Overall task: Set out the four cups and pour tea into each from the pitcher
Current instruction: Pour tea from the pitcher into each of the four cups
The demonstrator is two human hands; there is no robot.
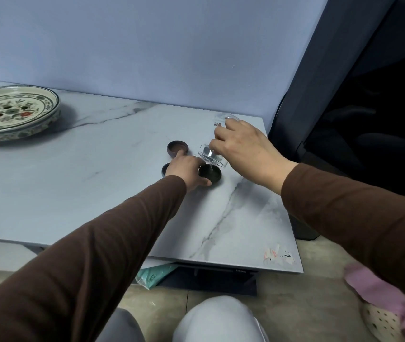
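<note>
My right hand (242,149) grips a clear glass pitcher (211,157) and tips it mouth-down over a dark cup (210,174). A thin stream falls into that cup. My left hand (186,170) holds this cup at its left side, thumb along the front rim. A second dark cup (177,146) with brownish liquid stands just behind my left hand. A third cup (165,169) peeks out to the left of that hand, mostly hidden. I cannot see a fourth cup.
All stand on a white marble table (85,188) against a pale wall. A painted floral dish (11,112) sits far left. Another clear glass (223,118) stands behind my right hand. A dark cabinet (369,95) rises to the right.
</note>
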